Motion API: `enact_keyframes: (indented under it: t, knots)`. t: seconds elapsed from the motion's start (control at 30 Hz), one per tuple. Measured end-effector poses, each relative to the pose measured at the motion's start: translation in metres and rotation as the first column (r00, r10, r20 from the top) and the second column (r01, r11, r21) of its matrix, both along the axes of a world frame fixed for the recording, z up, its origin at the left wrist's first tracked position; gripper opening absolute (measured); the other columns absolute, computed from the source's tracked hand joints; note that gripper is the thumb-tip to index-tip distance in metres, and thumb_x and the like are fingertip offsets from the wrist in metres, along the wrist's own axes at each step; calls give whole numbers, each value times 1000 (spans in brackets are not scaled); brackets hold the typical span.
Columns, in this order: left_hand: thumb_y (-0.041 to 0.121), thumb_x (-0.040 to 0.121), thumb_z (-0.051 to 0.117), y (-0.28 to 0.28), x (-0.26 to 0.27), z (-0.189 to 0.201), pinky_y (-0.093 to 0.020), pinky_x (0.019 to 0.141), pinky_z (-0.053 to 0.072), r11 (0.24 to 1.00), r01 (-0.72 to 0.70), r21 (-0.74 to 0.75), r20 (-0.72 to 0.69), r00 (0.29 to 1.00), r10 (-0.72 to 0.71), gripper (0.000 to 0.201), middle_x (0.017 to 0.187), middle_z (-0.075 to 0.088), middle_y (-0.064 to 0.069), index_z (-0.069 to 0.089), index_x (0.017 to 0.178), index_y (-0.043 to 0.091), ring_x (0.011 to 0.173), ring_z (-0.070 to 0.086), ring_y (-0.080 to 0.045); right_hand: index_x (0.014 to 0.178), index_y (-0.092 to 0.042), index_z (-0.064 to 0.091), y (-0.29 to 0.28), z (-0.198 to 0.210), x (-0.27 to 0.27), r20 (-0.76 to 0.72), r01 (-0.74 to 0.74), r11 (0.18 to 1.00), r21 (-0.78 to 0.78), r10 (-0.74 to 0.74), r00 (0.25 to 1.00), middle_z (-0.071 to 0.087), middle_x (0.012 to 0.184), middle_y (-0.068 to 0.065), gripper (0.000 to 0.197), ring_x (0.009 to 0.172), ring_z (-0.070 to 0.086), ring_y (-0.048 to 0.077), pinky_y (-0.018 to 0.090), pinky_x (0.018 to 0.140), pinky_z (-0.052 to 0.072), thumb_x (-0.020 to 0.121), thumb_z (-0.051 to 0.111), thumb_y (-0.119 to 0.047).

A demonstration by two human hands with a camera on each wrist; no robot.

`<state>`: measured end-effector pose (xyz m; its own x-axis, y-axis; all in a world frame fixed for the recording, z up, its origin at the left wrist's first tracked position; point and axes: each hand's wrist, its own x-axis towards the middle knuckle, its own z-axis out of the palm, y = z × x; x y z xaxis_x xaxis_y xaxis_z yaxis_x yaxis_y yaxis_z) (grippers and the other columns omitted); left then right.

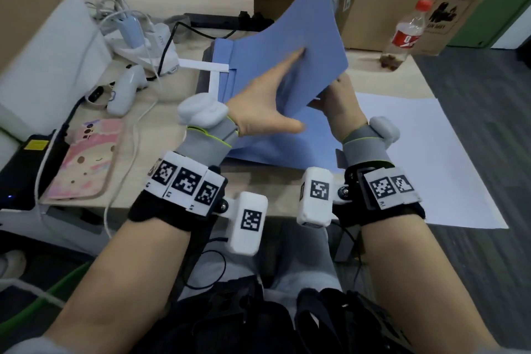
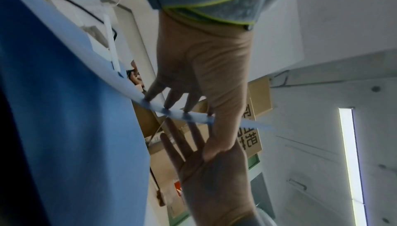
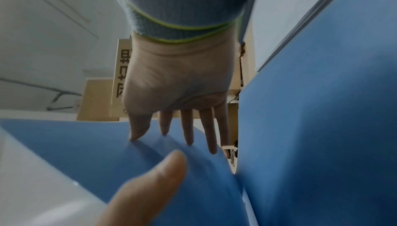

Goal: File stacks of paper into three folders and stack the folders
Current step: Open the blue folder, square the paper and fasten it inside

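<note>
A blue folder (image 1: 273, 146) lies open on the desk, its front cover (image 1: 310, 37) lifted and curved upward. My left hand (image 1: 267, 100) lies flat against the raised cover, fingers straight. My right hand (image 1: 342, 100) pinches the cover's lower right edge; in the right wrist view its thumb (image 3: 154, 178) lies on the blue cover (image 3: 86, 144). In the left wrist view, the right hand's fingers (image 2: 169, 100) meet the cover's edge. More blue folders (image 1: 224, 52) with white paper (image 1: 204, 66) sticking out lie behind. A large white sheet (image 1: 431, 152) lies at the right.
A cola bottle (image 1: 405, 34) and cardboard boxes (image 1: 402, 8) stand at the back right. White controllers (image 1: 126, 89), cables and a phone in a pink case (image 1: 83, 158) crowd the desk's left. The desk's front edge (image 1: 258, 181) runs under my wrists.
</note>
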<state>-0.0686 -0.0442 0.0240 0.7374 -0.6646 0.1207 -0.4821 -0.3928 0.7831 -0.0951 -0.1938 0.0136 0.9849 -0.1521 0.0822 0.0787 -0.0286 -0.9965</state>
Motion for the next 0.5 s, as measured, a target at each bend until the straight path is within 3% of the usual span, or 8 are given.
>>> enact_keyframes:
  t: [0.07,0.13,0.2,0.27,0.33,0.4,0.43,0.5]
  knots:
    - [20,69,57,4,-1,-1,-13,90,45,971,-158,-180,-26,987,156,82,134,47,19,29,147,23,118,50,2,136,-28,43,7,1,-1,16,-117,990,-84,118,993,59,129,-12,35,108,63,7,32,90,51,101,41,-25]
    - [16,71,51,10,2,-2,-12,78,46,874,-331,-355,-82,943,323,62,121,61,4,48,133,16,105,60,-6,146,-36,26,11,3,-1,-15,-207,964,-168,207,978,36,150,-13,48,133,44,12,34,100,43,101,41,-31]
    - [16,76,53,18,5,-2,-14,75,46,741,-482,-468,-136,867,479,36,101,66,3,58,112,14,82,60,4,148,-35,22,18,4,2,-40,-277,935,-221,275,960,29,152,-17,50,139,33,7,18,95,41,101,40,-30]
    - [23,78,54,28,8,-3,-16,75,48,629,-563,-536,-157,798,581,32,91,66,7,64,106,12,70,58,14,149,-30,22,29,3,6,-73,-328,908,-259,321,944,28,153,-15,51,139,28,2,-2,84,38,101,40,-26]
    - [23,82,53,34,7,-6,-11,77,47,554,-592,-585,-133,744,655,29,86,67,18,67,103,9,71,58,17,148,-25,25,38,-4,10,-103,-354,884,-305,339,935,28,154,-11,52,138,27,-1,0,99,33,100,44,-22]
    - [20,87,51,41,6,-7,-7,82,44,494,-621,-608,-72,663,745,29,100,68,13,64,108,3,87,62,7,148,-23,26,47,-14,18,-142,-384,842,-379,358,923,33,151,-10,54,139,30,6,24,117,24,99,48,-20]
    - [19,89,49,48,4,-7,-9,87,43,460,-648,-607,-25,594,804,35,112,68,2,60,115,-2,100,63,-5,148,-22,26,54,-18,23,-173,-413,807,-422,376,910,39,144,-12,56,136,37,10,27,118,22,98,49,-20]
    - [13,89,49,60,4,-10,-3,90,36,419,-672,-611,36,504,863,44,124,61,-8,48,128,-8,111,56,-17,149,-22,24,66,-23,28,-230,-437,753,-492,372,899,47,125,-16,58,115,50,6,18,111,23,97,51,-23]
